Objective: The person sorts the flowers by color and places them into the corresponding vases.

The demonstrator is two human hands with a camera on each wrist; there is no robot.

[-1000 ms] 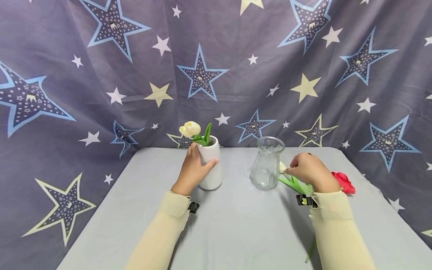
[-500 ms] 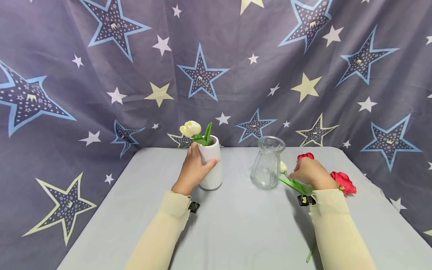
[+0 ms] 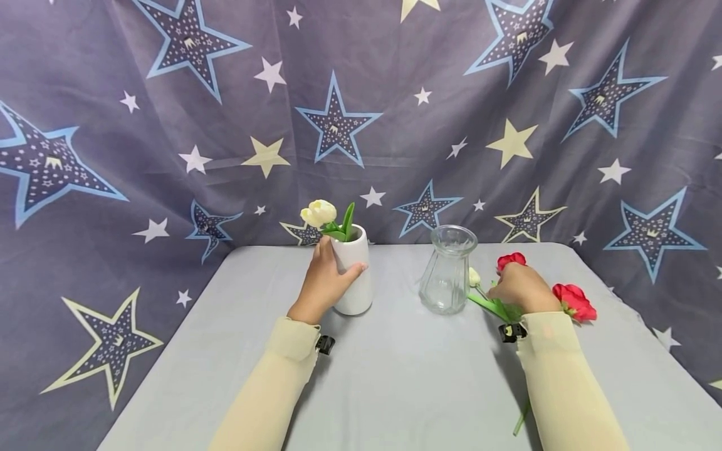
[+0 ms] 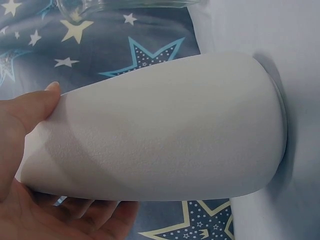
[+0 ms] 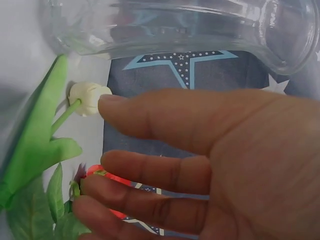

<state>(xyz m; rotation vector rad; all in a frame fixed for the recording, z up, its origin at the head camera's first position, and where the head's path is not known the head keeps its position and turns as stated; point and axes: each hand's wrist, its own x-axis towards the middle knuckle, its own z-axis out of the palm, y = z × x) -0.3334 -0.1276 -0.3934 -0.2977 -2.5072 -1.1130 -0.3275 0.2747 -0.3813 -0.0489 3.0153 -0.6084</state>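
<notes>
My left hand [image 3: 324, 282] grips a white vase [image 3: 353, 279], fingers round its far side and thumb on the near side. The vase stands upright, and a cream tulip [image 3: 318, 213] with green leaves leans out of its mouth. In the right wrist view my right hand [image 5: 235, 160] has thumb and fingers apart, with nothing between them. It hovers by a second cream tulip [image 5: 89, 99] lying on the table, its thumb tip close to the bloom. Leaves [image 3: 492, 305] of that tulip pass below the hand. Part of its stem is hidden.
A clear glass vase [image 3: 444, 279] stands just left of the right hand. Two red flowers lie farther right: one red bloom [image 3: 510, 260] behind the hand, another red bloom [image 3: 574, 302] beside the wrist. A starry curtain [image 3: 361, 125] hangs behind the grey table [image 3: 406, 376].
My right hand has lowered slightly and shifted a little right, away from the tulip bloom, uncovering the red bloom behind it. My left hand keeps its grip on the white vase.
</notes>
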